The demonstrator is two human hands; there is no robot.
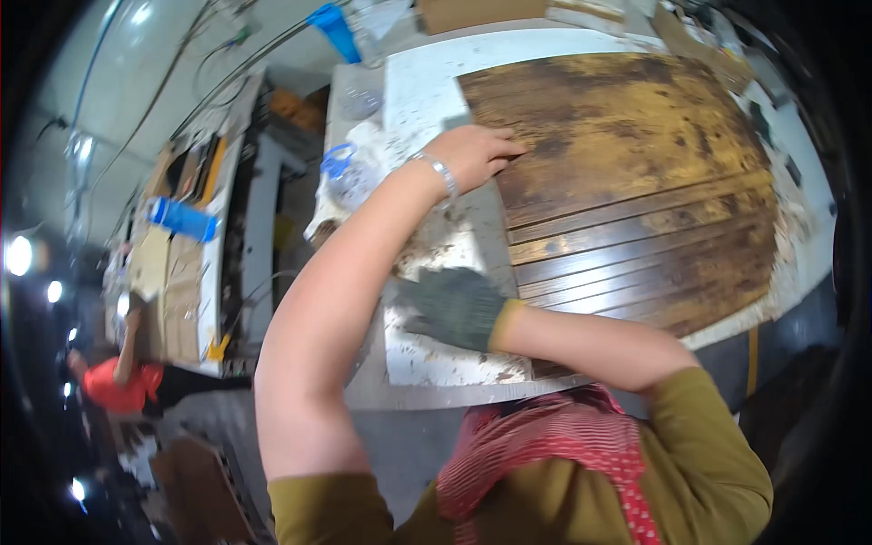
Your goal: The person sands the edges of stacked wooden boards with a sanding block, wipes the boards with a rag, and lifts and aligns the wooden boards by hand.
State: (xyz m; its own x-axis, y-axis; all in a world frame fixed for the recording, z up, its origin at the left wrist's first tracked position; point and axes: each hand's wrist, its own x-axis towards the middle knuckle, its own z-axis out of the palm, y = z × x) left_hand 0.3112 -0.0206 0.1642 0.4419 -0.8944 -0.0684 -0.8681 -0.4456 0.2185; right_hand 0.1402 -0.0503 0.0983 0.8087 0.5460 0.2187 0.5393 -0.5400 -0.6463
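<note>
A dark brown wooden panel (pixel 627 136) with mottled grain and several parallel grooves in its near part lies on a white worktable (pixel 481 62). My left hand (pixel 470 156), bare with a band at the wrist, rests its fingertips at the panel's left edge, fingers stretched out. Closer to me, my right hand (pixel 459 307) wears a dark grey-green knit glove with a yellow cuff. It is over the white tabletop left of the panel, with fingers reaching leftward, slightly blurred. Nothing shows in either hand. Dark crumbs are scattered around the glove.
A clear plastic bag with a blue ring (pixel 338 162) sits at the table's left edge. A blue cup (pixel 334 32) stands beyond it. On another bench to the left lies a blue bottle (pixel 183 219). A person in an orange-red top (pixel 123 381) is beside that bench.
</note>
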